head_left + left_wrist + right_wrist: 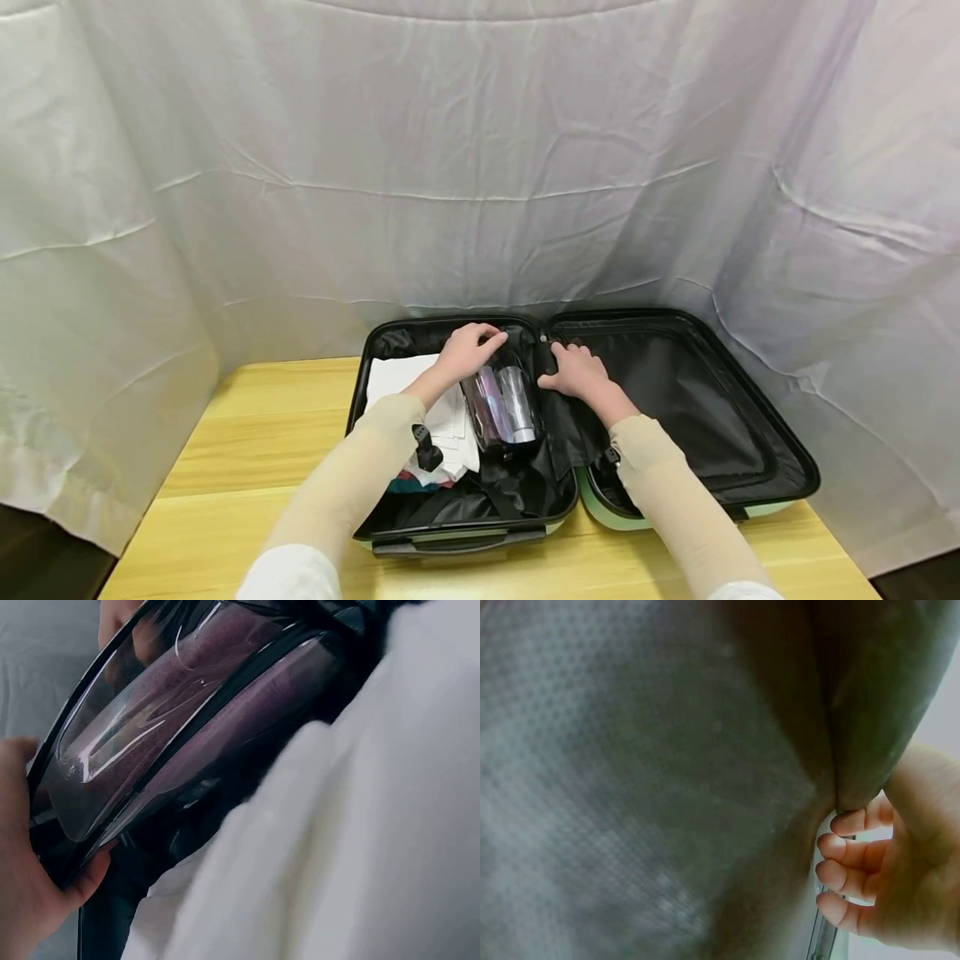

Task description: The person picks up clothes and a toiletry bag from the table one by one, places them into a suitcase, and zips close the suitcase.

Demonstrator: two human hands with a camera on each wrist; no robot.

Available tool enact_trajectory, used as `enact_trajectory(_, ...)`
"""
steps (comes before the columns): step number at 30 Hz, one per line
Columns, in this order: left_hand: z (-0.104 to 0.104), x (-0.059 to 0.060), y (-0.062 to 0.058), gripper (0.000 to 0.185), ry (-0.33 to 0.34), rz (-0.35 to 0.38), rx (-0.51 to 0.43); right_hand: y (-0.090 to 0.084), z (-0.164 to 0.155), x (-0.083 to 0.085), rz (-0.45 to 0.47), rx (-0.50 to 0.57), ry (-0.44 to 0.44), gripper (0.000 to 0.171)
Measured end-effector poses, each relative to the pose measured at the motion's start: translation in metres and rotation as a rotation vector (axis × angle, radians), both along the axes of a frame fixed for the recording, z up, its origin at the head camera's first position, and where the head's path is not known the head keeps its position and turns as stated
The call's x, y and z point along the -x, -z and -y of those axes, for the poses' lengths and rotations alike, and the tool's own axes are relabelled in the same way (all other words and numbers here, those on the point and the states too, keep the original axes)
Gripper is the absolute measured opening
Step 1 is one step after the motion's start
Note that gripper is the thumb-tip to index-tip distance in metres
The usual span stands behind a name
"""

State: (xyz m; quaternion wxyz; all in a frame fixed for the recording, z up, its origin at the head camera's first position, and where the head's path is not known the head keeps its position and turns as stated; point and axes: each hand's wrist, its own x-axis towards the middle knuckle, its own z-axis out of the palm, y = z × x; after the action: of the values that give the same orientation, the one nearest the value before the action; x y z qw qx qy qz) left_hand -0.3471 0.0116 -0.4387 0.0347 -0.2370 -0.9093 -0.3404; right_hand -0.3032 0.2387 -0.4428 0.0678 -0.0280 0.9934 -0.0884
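Left hand [468,348] curled around clear pouch [501,404].

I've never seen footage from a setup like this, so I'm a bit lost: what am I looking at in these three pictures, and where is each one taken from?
No machine here: a person works with two bare hands. The big picture comes from a camera on the person's head, looking down at a wooden table with an open suitcase lying flat on it. The other two come from cameras worn on each wrist, so they are very close up.

The left hand grips a clear pouch with bottles inside, over the suitcase's left half, beside a folded white cloth. The left wrist view shows that same pouch close up.

The right hand holds the black fabric divider at the suitcase's middle; the right wrist view shows its fingers curled round the fabric's edge.
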Motion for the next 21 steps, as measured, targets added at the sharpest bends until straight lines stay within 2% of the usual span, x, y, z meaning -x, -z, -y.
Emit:
enact_trajectory(7, -0.007, 0.008, 0.0, 0.04, 0.135, -0.026, 0.177, 0.003, 0.0, 0.0, -0.008, -0.001, 0.005, 0.079)
enact_trajectory(14, -0.013, 0.017, 0.006, 0.036, 0.179, -0.05, 0.367, 0.005, 0.0, 0.001, -0.01, 0.003, 0.002, 0.079)
enact_trajectory(21, -0.015, 0.022, 0.014, 0.041, 0.248, -0.139, 0.511, 0.005, -0.003, -0.001, -0.024, 0.005, 0.005, 0.079)
